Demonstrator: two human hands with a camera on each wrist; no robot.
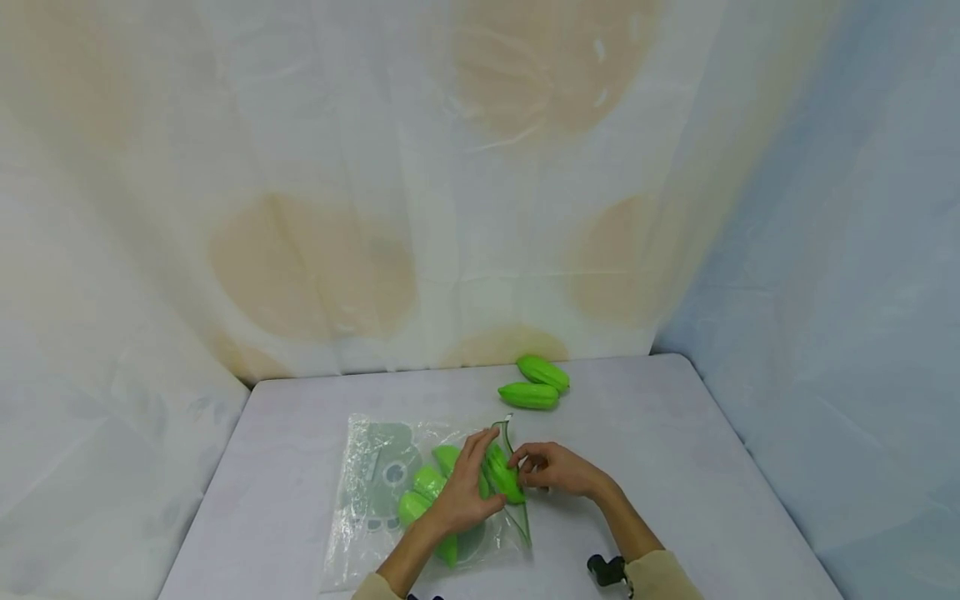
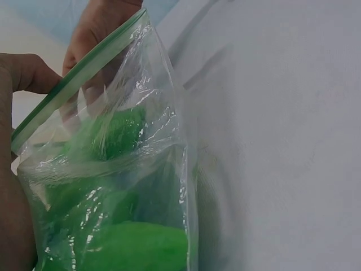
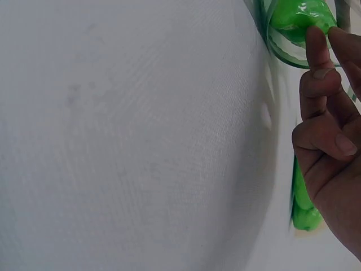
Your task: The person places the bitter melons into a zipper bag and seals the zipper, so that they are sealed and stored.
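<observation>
A clear zip bag (image 1: 352,533) with a green closure strip lies on the table, its mouth to the right. Several ridged green gourds (image 1: 429,482) show through its plastic. My left hand (image 1: 463,492) reaches over the bag and holds the mouth apart; in the left wrist view a bent digit hooks the zip strip (image 2: 84,73). At the mouth lies another ridged green gourd (image 1: 504,475), partly inside. From the right, my right hand (image 1: 558,468) pinches this gourd's end; the right wrist view shows fingertips (image 3: 317,42) right at the green surface (image 3: 296,17).
Two more green gourds (image 1: 536,383) lie near the table's back edge, beyond the bag. The table (image 1: 675,467) has a pale cloth and stands against patterned hanging sheets (image 1: 480,208) behind and at the sides. A black wrist device (image 1: 606,570) sits beside the right sleeve.
</observation>
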